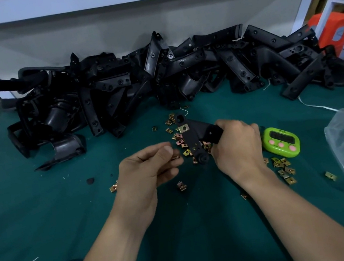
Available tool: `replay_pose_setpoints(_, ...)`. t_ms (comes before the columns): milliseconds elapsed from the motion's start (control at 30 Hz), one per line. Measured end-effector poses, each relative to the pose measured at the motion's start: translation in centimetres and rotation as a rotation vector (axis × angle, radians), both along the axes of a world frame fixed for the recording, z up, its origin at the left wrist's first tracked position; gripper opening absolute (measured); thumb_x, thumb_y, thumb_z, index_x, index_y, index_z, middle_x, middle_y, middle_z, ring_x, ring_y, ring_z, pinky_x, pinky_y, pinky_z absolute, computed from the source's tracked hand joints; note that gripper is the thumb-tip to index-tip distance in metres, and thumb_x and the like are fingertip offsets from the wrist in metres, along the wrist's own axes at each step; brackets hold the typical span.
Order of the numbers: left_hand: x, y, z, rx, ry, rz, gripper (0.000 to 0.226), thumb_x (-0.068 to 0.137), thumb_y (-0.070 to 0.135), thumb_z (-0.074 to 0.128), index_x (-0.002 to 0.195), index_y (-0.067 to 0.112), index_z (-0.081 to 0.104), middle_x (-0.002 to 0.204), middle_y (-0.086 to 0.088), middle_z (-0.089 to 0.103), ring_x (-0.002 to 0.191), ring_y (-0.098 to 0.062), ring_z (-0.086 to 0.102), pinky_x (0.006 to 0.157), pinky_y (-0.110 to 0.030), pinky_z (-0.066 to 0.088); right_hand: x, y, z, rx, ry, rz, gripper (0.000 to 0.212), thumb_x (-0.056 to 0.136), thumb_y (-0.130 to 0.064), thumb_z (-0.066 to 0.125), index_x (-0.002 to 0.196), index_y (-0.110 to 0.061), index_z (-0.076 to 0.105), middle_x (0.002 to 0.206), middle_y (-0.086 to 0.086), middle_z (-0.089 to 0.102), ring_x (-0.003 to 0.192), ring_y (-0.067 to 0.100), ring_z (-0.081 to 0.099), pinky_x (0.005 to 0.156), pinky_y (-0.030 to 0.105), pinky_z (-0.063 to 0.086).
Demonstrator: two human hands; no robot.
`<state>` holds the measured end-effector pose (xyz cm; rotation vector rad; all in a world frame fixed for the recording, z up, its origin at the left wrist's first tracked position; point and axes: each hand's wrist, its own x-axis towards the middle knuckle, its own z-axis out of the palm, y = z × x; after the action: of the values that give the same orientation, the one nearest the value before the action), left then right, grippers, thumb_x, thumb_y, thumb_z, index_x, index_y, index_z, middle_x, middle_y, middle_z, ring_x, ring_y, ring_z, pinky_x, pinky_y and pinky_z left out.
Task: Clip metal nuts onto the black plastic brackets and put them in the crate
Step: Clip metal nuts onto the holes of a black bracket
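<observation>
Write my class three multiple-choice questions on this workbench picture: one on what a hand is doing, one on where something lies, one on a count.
1. The left hand: A. lies flat; B. pinches a metal nut; C. makes an empty fist.
2. The green timer sits: A. on the mat just right of the right hand; B. in the left hand; C. on the floor.
3. The timer's pink buttons number: A. one; B. three; C. six.

Key:
1 B, since thumb and fingertips close on a small brass-coloured nut.
2 A, since it rests on the mat next to the right hand, which grips a black bracket.
3 B, since three pink dots show below its dark screen.
</observation>
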<state>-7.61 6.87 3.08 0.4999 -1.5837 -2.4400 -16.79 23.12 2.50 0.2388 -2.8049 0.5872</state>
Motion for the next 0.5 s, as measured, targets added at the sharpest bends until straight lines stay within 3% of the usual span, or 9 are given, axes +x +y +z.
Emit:
replay_pose_setpoints(200,0.2,0.5,-0.1,-0.044,0.050,-0.033,0.010,0.071,0.021,0.079,0.080,0.021,0.083,0.080,-0.011,0.077,0.070,-0.016,0.074,0.059,-0.020,0.057,0.4,-0.3,0.1,0.024,0.009,0.016,0.027,0.073,-0.005,0.068,0.070,-0.025,0.049,0.058,-0.006,0.045,0.066,0.025,0.040,0.082,0.036,0.030)
replay_pose_setpoints(367,0.1,1.0,-0.2,-0.029,0.083,-0.023,0.013,0.070,0.016,0.079,0.082,0.010,0.081,0.085,-0.018,0.077,0.071,-0.019,0.074,0.060,-0.021,0.058,0.6,-0.4,0.3,0.042,0.011,0.023,0.033,0.073,-0.005,0.066,0.065,-0.027,0.042,0.057,-0.006,0.046,0.065,0.025,0.042,0.084,0.036,0.032)
replay_pose_setpoints(500,0.0,1.2,-0.2,-0.040,0.113,0.034,0.009,0.070,0.014,0.078,0.078,0.013,0.081,0.079,-0.015,0.077,0.069,-0.017,0.074,0.059,-0.021,0.058,0.6,-0.4,0.4,0.052,0.011,0.030,0.037,0.073,-0.007,0.067,0.062,-0.026,0.037,0.059,-0.004,0.050,0.065,0.024,0.045,0.085,0.036,0.033)
